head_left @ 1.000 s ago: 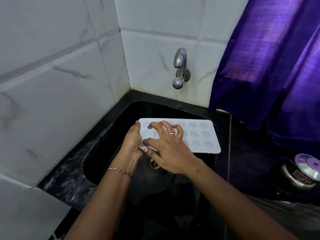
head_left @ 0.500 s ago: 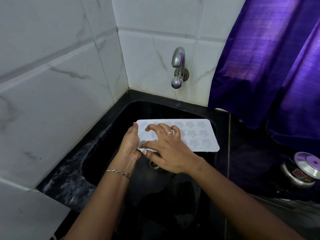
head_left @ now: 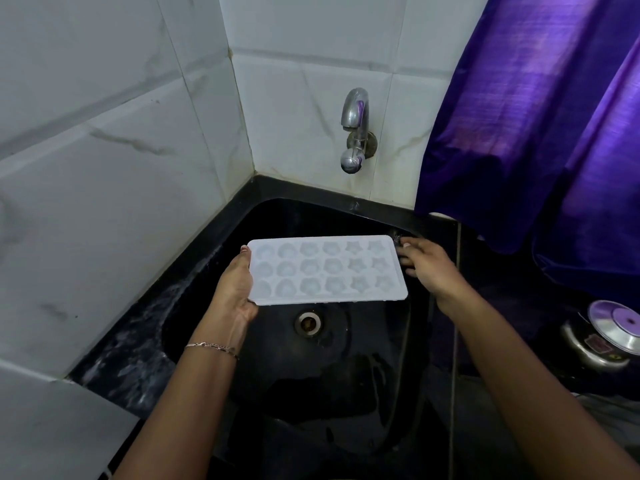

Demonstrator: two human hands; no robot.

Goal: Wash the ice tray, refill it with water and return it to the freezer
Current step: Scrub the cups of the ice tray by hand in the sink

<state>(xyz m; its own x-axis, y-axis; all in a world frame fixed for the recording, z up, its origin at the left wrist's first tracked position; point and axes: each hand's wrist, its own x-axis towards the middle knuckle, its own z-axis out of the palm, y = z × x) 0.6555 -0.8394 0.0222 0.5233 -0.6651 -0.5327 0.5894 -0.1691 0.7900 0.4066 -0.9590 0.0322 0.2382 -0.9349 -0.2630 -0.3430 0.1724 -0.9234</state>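
Note:
A white ice tray [head_left: 329, 270] with several star- and shell-shaped moulds hangs level over the black sink [head_left: 214, 271], below the tap. My left hand [head_left: 235, 289] grips the tray's left end, thumb at the far corner. My right hand [head_left: 427, 268] is off the tray, just past its right end at the sink's right rim. Its fingers are loosely extended toward a small dark scrubber-like thing [head_left: 398, 235] on the rim; whether they touch it I cannot tell.
A steel tap [head_left: 355, 129] juts from the white tiled wall above the sink; no water runs. The drain [head_left: 307, 323] lies below the tray. A purple curtain [head_left: 540, 116] hangs at right, and a steel pot with lid [head_left: 604, 334] stands on the dark counter.
My right hand has left the tray's left moulds and moved right to the sink's rim. My left hand still holds the tray, which is now fully uncovered.

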